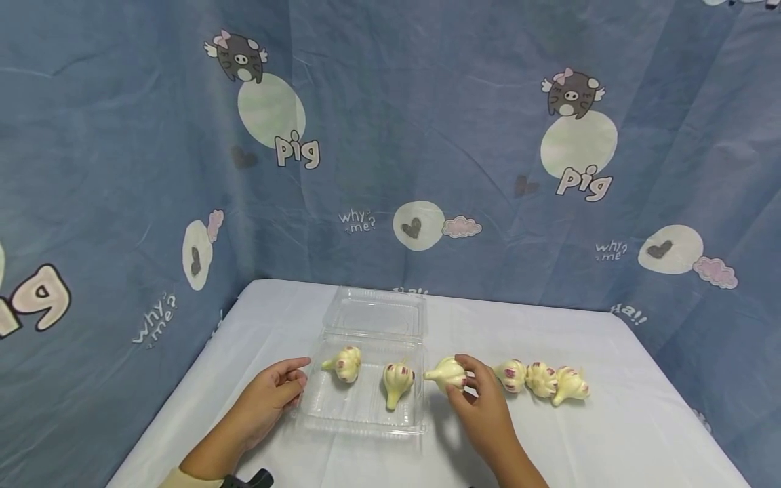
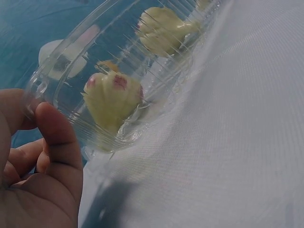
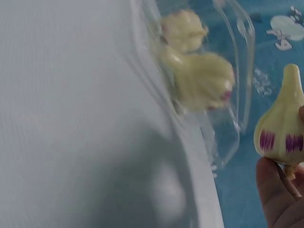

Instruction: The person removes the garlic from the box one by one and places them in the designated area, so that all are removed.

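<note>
A clear plastic clamshell box (image 1: 366,409) lies with its lid (image 1: 375,315) folded back on the table. Inside its base are two garlic bulbs, one on the left (image 1: 346,364) and one on the right (image 1: 398,383). My left hand (image 1: 268,400) pinches the box's left rim between thumb and forefinger, as the left wrist view shows close up. Just beyond the right rim, my right hand (image 1: 482,407) holds a garlic bulb (image 1: 447,374), its stem pointing left at the box. Purple marks show on that held bulb (image 3: 280,128) in the right wrist view.
To the right of my right hand, three more garlic bulbs sit in a row: a near one (image 1: 511,375), a middle one (image 1: 542,379) and an end one (image 1: 571,385). A white cloth (image 1: 616,420) covers the table. Blue printed fabric (image 1: 476,135) hangs behind and at the sides.
</note>
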`<state>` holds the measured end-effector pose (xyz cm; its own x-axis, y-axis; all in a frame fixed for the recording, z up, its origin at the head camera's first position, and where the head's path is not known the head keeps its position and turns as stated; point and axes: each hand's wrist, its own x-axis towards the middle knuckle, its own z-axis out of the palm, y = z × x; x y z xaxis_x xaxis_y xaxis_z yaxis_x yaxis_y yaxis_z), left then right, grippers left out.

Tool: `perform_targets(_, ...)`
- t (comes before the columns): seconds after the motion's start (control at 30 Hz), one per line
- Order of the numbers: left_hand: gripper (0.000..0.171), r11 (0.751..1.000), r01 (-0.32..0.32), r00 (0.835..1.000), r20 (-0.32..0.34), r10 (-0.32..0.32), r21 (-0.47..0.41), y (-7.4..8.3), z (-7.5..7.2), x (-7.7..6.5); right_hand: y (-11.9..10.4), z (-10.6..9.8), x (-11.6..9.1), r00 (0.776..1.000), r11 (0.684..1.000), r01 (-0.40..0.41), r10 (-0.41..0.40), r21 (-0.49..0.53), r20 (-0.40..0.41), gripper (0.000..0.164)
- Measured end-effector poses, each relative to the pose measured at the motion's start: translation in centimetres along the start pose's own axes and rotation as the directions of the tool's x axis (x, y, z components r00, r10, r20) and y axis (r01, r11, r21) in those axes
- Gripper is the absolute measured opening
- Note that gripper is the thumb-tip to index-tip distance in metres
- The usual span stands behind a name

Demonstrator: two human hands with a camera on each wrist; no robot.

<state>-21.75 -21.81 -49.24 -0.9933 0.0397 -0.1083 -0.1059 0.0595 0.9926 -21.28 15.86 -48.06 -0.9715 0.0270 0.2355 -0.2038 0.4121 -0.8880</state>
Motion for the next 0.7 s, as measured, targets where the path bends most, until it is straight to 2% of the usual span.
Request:
perform_targets(0.27,0.054,1.000,0.005,1.000,-0.001,-0.005,0.018,0.1,0.0,-0.1,0.3,-1.6,0.0,0.998,0.997,-0.057,0.057,-0.047,0.004,0.050)
perform_targets(0.7,0.054,1.000,0.008,1.000,-0.002,-0.008,0.016,0.0,-0.1,0.1,1.4,-2.9,-0.2,0.999,0.991,-0.046,0.047,-0.125,0.004,0.049)
